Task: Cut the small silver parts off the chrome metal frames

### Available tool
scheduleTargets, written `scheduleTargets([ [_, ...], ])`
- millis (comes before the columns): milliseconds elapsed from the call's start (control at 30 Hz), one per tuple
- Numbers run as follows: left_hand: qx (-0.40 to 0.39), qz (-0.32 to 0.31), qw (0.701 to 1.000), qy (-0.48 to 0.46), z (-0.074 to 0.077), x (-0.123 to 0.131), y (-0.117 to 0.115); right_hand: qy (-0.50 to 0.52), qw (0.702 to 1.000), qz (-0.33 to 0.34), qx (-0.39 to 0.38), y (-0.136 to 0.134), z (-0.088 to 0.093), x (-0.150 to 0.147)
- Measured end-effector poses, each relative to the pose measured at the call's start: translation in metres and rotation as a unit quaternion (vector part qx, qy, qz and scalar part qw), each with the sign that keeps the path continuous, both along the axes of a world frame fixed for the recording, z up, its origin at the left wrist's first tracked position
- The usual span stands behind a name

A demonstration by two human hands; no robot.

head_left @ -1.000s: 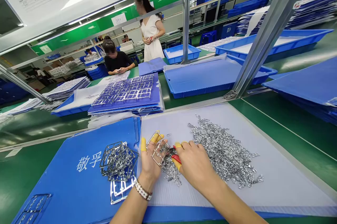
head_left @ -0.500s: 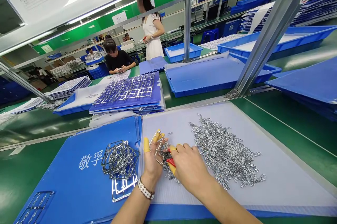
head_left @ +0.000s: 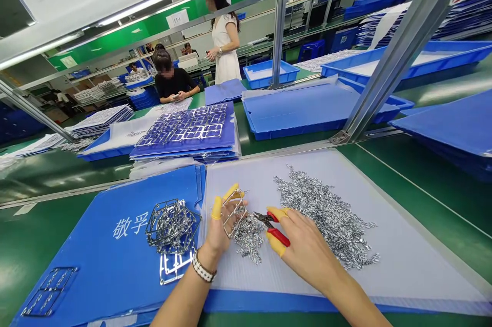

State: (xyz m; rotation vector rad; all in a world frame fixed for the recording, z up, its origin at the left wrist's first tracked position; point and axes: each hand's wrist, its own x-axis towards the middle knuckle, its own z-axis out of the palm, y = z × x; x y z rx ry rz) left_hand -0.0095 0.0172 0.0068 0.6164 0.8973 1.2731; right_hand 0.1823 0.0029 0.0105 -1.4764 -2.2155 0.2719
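Head | left grip [head_left: 220, 228] clenches metal frame [head_left: 234, 212] | right grip [head_left: 305, 247] seemingly clenches red-handled cutters [head_left: 277, 234] | board [head_left: 84, 260]: 敬孚

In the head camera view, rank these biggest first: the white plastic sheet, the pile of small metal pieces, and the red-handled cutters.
Largest to smallest in the head view:
1. The white plastic sheet
2. The pile of small metal pieces
3. The red-handled cutters

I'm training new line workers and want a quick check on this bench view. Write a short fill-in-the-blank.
The right hand holds side cutters with ____ handles.
The finger cots on both hands are ____.
The bracelet sits on the ____ wrist.
The tangled metal frames lie on a ____ board.

Missing words: red; yellow; left; blue.
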Motion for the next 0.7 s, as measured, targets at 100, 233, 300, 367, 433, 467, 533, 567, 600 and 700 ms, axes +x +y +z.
scheduleTargets([
  [100, 0.024, -0.042, 0.995, 0.085, 0.002, 0.0, 0.001, 0.068, 0.997, 0.022, 0.026, -0.003, -0.005, 0.007],
  [233, 0.074, -0.04, 0.989, 0.123, 0.021, -0.006, -0.002, 0.119, 0.992, 0.016, 0.031, -0.003, -0.005, 0.009],
  [300, 0.14, -0.025, 0.975, 0.171, 0.043, -0.019, -0.01, 0.134, 0.991, 0.018, 0.019, -0.004, -0.005, 0.01],
  [367, 0.232, 0.003, 0.923, 0.306, 0.067, -0.041, -0.021, 0.14, 0.99, 0.019, 0.002, -0.005, -0.008, 0.012],
  [433, 0.296, 0.057, 0.808, 0.506, 0.086, -0.07, -0.031, 0.133, 0.991, 0.015, -0.012, -0.006, -0.012, 0.014],
  [467, 0.3, 0.076, 0.74, 0.597, 0.09, -0.086, -0.035, 0.124, 0.992, 0.011, -0.017, -0.006, -0.014, 0.015],
  [533, 0.26, 0.086, 0.611, 0.742, 0.087, -0.116, -0.038, 0.097, 0.995, 0.008, -0.018, -0.007, -0.018, 0.015],
  [567, 0.226, 0.08, 0.559, 0.794, 0.08, -0.13, -0.039, 0.083, 0.996, 0.01, -0.015, -0.006, -0.02, 0.014],
  [600, 0.194, 0.066, 0.516, 0.832, 0.071, -0.142, -0.038, 0.069, 0.997, 0.015, -0.012, -0.006, -0.021, 0.012],
  [700, 0.153, 0.013, 0.449, 0.88, 0.046, -0.163, -0.037, 0.058, 0.997, 0.041, -0.011, -0.003, -0.025, 0.002],
])
